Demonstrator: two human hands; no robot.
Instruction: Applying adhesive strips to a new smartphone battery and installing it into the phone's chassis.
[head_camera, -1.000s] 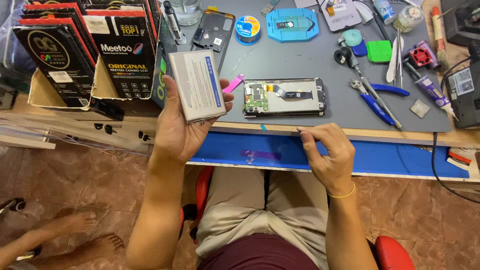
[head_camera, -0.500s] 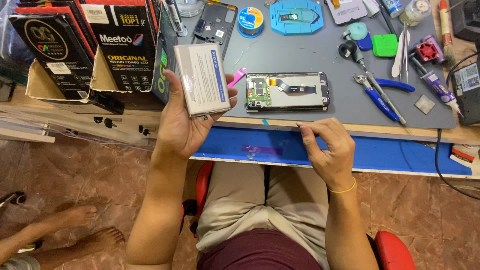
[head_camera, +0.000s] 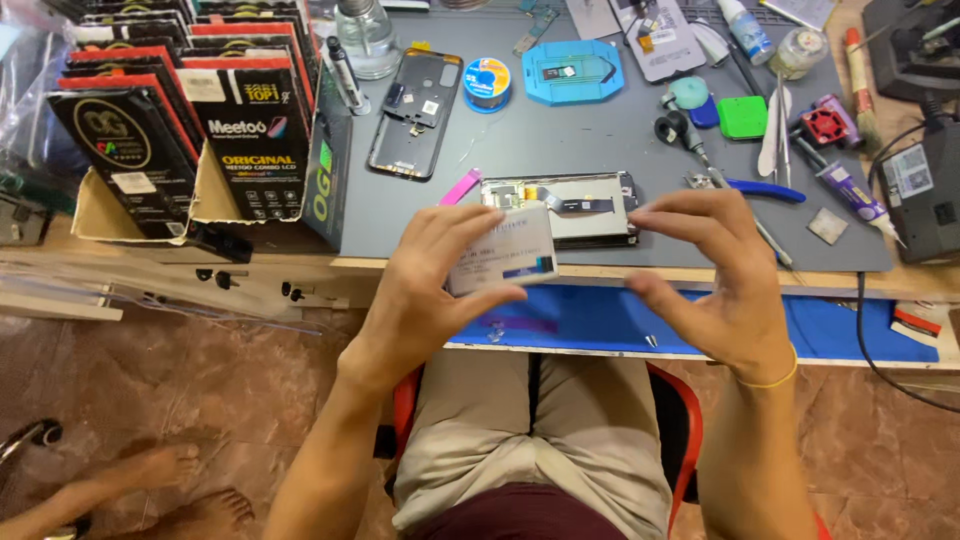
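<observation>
Above the grey rectangular work mat (head_camera: 600, 140), over the table's front edge, the left hand (head_camera: 440, 290) grips a small white flat cardboard box (head_camera: 500, 260); the right hand (head_camera: 715, 275) hovers open beside it, fingers curled. Box appears light, rigid, crushable: hold by its edges.

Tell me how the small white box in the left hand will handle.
The small white box looks light: the left hand pinches it with fingers alone. Its flat cardboard-like sides probably dent if squeezed. It seems unlikely to roll.

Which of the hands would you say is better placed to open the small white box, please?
Probably the right hand: it hovers empty beside the small white rectangular box, while the left hand grips it.
</observation>
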